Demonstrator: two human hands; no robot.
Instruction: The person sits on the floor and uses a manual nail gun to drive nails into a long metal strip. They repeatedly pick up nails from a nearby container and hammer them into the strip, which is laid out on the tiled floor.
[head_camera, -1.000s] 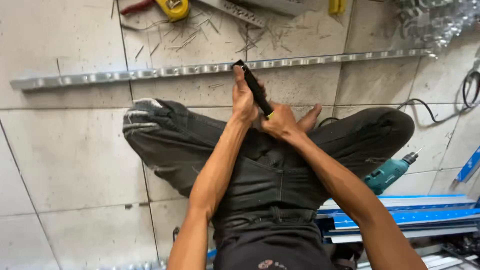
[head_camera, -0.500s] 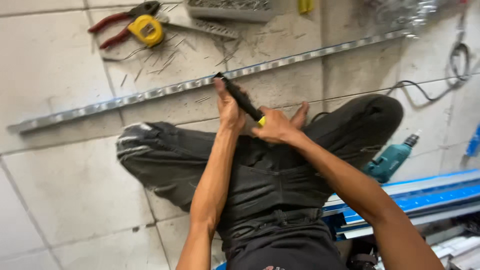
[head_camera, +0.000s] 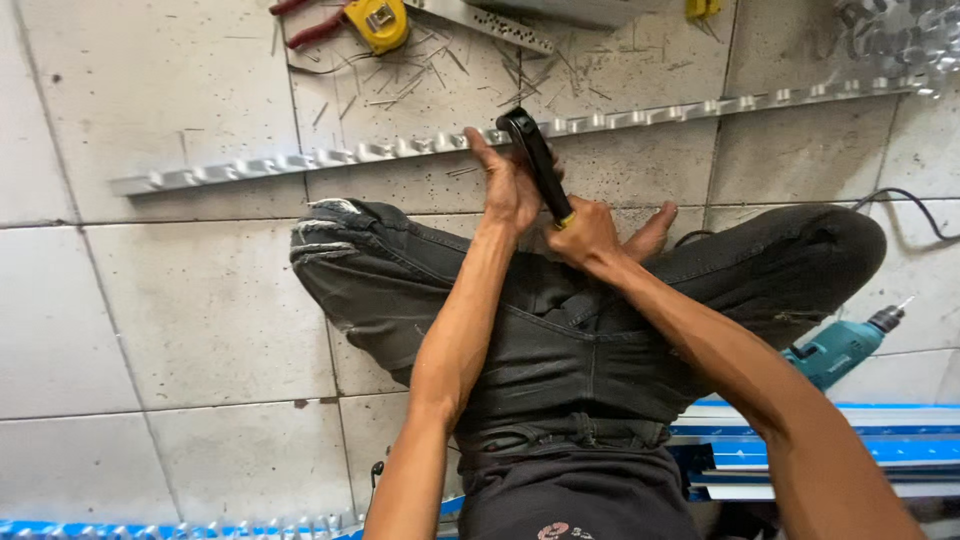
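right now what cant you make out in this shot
- Head view: the working end of the black tool where it meets the metal strip, hidden by the left hand.
- The tool's grip, covered by the right hand.
- The red pliers, cut off by the top edge.
- The teal drill, partly behind the knee.

Bare forearms, dark grey trousers (head_camera: 560, 350); frayed cuff, black belt
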